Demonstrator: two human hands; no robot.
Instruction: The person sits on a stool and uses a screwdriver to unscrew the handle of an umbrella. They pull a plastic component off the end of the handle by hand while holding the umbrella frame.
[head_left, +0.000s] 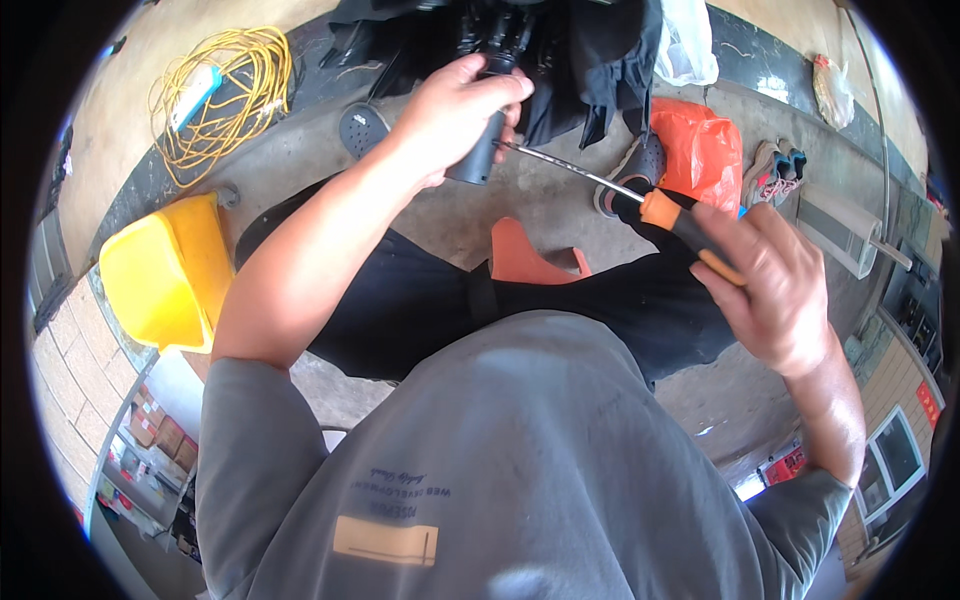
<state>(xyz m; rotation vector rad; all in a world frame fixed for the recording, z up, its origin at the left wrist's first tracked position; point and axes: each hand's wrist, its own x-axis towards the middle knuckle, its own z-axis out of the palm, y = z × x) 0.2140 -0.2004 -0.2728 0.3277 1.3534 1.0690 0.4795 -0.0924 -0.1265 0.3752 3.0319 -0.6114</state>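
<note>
The left hand (pixel 452 112) grips a black tube (pixel 476 160), while the right hand (pixel 770 278) clasps a screwdriver (pixel 660 210) slanting forward-left, tip at the tube's right side.

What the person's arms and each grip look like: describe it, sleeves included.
The sleeves are short and grey, leaving the forearms bare; no watch or bracelet shows. The left grip and right grip are ungloved; blur softens the right one's detail.

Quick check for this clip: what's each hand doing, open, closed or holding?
Left hand: closed, holding the black cylinder.
Right hand: closed, holding the screwdriver by its orange-and-black handle.
</note>
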